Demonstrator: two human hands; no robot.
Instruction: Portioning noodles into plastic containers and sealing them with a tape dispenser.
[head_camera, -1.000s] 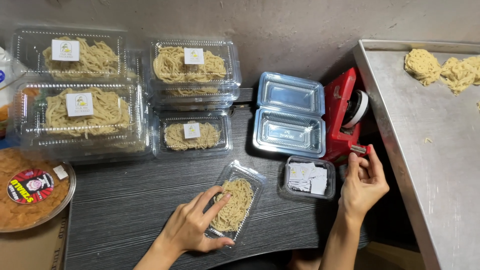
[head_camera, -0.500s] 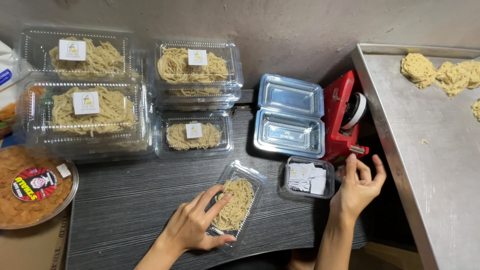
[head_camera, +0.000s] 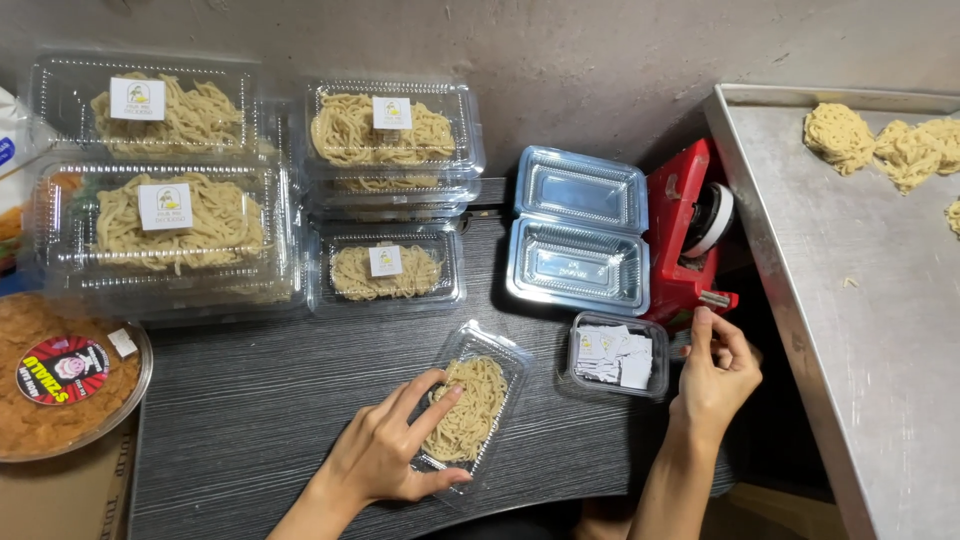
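Observation:
My left hand (head_camera: 385, 450) lies on a small clear lidded box of yellow noodles (head_camera: 480, 395) and holds it against the dark striped table (head_camera: 240, 400), thumb at its near edge and fingers over the lid. My right hand (head_camera: 715, 375) is raised at the red tape dispenser (head_camera: 680, 230). Its fingertips pinch at the cutter end, where the tape comes off; the clear tape itself barely shows. A small clear tub of white paper labels (head_camera: 615, 355) sits between the two hands.
Labelled noodle boxes (head_camera: 385, 130) are stacked at the back left and middle. An open empty clear box (head_camera: 580, 235) lies beside the dispenser. A round tub with a red sticker (head_camera: 60, 375) sits at the left. A steel tray (head_camera: 880, 330) with noodle nests (head_camera: 840, 135) stands at the right.
My right hand's fingers have drawn slightly down and inward at the dispenser's cutter. My left hand stays on the small noodle box.

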